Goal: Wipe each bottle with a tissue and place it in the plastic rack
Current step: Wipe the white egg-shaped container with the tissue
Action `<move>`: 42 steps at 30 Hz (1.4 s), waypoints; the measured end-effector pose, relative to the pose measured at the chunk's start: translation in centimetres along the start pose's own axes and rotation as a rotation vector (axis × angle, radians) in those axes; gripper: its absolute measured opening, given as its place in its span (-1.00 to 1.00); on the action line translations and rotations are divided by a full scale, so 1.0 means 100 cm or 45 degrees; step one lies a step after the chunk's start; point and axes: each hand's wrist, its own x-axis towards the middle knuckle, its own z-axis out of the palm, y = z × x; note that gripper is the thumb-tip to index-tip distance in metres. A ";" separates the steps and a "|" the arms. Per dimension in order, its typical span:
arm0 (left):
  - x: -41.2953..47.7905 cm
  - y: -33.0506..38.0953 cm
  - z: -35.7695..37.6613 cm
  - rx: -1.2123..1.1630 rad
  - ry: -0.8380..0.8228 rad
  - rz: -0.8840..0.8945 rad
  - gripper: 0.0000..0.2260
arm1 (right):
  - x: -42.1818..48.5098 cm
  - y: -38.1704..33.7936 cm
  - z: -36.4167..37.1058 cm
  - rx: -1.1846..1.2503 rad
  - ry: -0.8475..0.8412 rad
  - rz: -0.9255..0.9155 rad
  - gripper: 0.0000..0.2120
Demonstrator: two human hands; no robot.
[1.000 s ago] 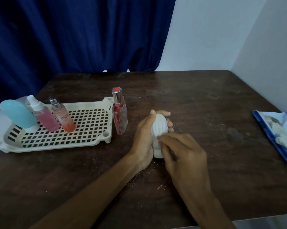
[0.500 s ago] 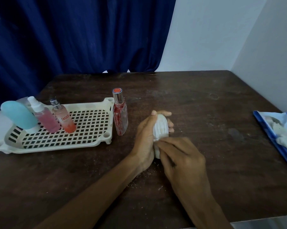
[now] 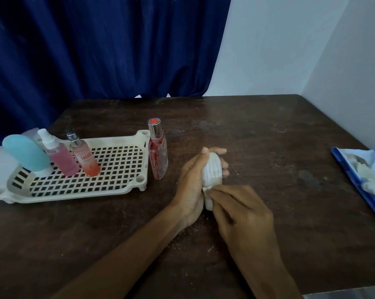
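Observation:
My left hand [image 3: 191, 186] grips a small white ribbed bottle [image 3: 213, 169] just above the table's middle. My right hand [image 3: 244, 214] pinches a white tissue [image 3: 208, 201] against the bottle's near end; most of the tissue is hidden under my fingers. The cream plastic rack [image 3: 126, 186] lies at the left. A teal bottle [image 3: 26, 156], a pink spray bottle [image 3: 61, 160] and an orange spray bottle [image 3: 85, 158] stand in its left part. A red perfume bottle [image 3: 158, 154] stands on the table, right beside the rack's right edge.
A blue tissue pack [image 3: 363, 175] lies at the table's right edge with white tissue showing. The dark wooden table [image 3: 268, 137] has white crumbs near my wrists. A blue curtain hangs behind, and white walls close off the right side.
My right hand has slid the tissue a little toward me along the white bottle. My left hand keeps its grip, and the bottles by the rack have not moved.

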 end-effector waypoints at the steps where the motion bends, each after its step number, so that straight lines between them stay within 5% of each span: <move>1: 0.000 0.000 0.000 -0.003 -0.005 0.001 -0.63 | 0.000 0.003 -0.002 -0.015 0.006 0.014 -0.88; 42: -0.002 0.005 0.002 -0.074 -0.052 -0.065 -0.65 | 0.024 0.000 -0.003 0.023 0.047 0.044 -0.81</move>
